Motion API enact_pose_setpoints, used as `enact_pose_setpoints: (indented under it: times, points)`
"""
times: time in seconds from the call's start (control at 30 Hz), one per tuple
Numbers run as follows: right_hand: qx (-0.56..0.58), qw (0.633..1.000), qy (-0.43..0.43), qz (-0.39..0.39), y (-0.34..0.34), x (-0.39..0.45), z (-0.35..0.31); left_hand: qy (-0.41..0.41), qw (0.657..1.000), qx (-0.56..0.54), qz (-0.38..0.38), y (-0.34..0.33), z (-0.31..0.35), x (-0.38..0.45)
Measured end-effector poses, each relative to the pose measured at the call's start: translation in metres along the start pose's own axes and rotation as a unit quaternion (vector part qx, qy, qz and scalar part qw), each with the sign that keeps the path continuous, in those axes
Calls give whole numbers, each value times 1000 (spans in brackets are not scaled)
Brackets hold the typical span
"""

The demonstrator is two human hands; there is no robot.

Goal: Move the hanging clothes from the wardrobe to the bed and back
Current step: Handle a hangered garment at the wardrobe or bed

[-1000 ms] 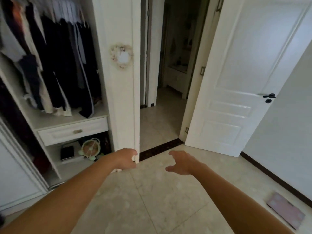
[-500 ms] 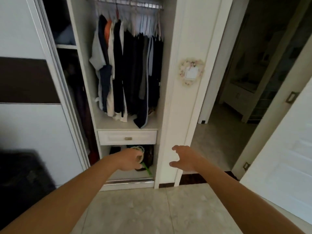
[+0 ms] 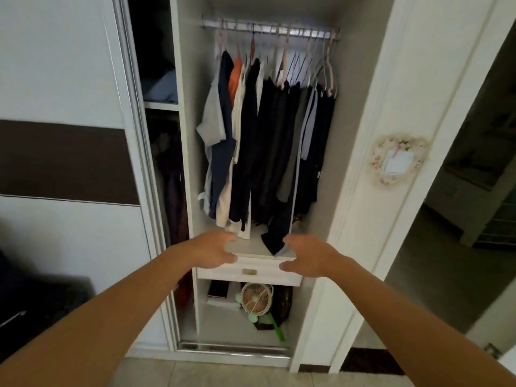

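The open white wardrobe (image 3: 360, 113) fills the middle of the view. Several garments, mostly dark with a grey, a navy, an orange and a cream one, make up the hanging clothes (image 3: 265, 141) on hangers along a metal rail (image 3: 268, 27). My left hand (image 3: 213, 248) is stretched out in front of the lower hems, fingers apart and holding nothing. My right hand (image 3: 305, 258) is level with it, fingers curled apart, empty, just right of a dangling dark trouser leg. The bed is not in view.
A white drawer (image 3: 251, 270) sits under the clothes. Below it lie a small fan (image 3: 255, 298) and a dark bag. A sliding door (image 3: 67, 163) with a brown band stands left. An open doorway (image 3: 472, 219) to a dim room lies right.
The view has swung left and closer, from the doorway to facing the wardrobe head-on. Both hands have risen from floor level to the clothes' hems, still empty.
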State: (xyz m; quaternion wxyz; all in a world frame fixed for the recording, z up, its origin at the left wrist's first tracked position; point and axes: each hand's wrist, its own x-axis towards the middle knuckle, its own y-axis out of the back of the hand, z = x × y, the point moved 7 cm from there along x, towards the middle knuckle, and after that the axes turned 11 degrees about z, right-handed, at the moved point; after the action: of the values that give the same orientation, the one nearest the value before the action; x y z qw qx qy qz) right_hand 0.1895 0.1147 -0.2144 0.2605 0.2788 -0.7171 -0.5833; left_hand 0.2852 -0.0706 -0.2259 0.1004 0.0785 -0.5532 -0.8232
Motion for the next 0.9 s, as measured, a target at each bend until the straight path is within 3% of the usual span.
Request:
enact_pose_setpoints:
  times: [0.27,0.47,0.57,0.9]
  points:
    - [38,997,-13,61,48,125,-66,-75,995,38,46,101,-60,90]
    - [61,994,6,87,81,198,-104,-72,993,34,88,168,-86,144]
    - [92,988,32,115,100,232,-118,-75,985,85,132,198,-96,172]
    - [62,973,89,205,183,358,-136,-86,961,34,260,301,-103,277]
